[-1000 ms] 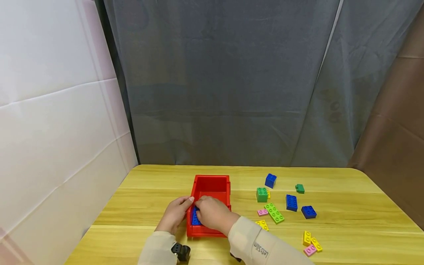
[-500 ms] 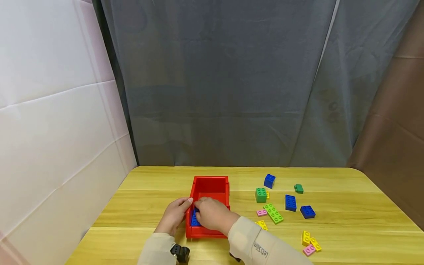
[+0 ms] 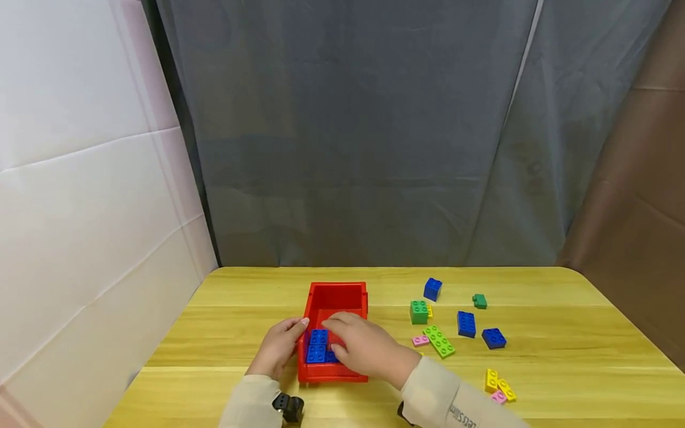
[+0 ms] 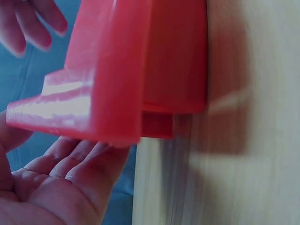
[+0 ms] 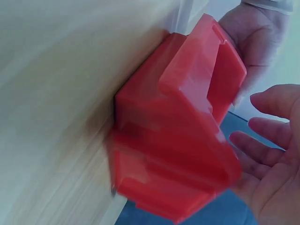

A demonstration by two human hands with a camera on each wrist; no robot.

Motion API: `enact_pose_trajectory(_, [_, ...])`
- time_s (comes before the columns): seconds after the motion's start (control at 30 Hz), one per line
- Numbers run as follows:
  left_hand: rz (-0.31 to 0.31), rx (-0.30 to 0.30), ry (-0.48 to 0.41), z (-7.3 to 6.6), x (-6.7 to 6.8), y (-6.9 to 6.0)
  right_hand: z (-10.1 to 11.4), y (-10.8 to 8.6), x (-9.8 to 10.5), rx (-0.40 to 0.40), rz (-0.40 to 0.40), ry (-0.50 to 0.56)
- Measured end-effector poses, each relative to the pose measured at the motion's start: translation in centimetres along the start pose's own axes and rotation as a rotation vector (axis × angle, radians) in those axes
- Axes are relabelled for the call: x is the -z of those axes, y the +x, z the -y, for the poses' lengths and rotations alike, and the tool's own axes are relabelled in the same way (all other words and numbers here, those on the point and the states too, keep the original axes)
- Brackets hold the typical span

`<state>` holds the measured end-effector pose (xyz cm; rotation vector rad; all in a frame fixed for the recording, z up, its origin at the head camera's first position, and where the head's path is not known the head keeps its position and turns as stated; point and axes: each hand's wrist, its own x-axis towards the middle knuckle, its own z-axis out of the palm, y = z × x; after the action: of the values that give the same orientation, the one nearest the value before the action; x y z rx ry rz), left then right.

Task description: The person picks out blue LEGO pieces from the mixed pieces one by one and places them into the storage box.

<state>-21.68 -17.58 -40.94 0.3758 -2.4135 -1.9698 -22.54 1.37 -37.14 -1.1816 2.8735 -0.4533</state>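
Note:
A red plastic bin (image 3: 333,373) stands on the wooden table, with several blue building bricks (image 3: 316,353) at its front left inside. My left hand (image 3: 276,349) holds the bin's left side, thumb at the rim and fingers along the outer wall (image 4: 101,164). Over the bin's right side is my right hand (image 3: 369,346), its fingers loosely bent and nothing between them. In the right wrist view the right hand (image 5: 279,159) is beside the red bin (image 5: 173,126), fingers spread from the thumb. Part of the bin's inside is hidden behind that hand.
Right of the bin lie loose bricks: a green block (image 3: 419,312), a lime brick (image 3: 439,341), a pink brick (image 3: 420,340), and blue bricks (image 3: 466,324). Nearer the front are yellow bricks (image 3: 491,380) and another pink one (image 3: 499,397). A grey curtain (image 3: 348,148) hangs behind.
My right hand has let go of the blue bricks inside the bin and moved up and right, so more of them show. The left hand stays at the rim.

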Motion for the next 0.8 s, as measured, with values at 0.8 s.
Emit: enact_pose_trajectory(0.8, [0.006,0.033,0.001,0.0,0.1,0.0,-6.0,-7.4,1.4,-0.026,-0.198,0.009])
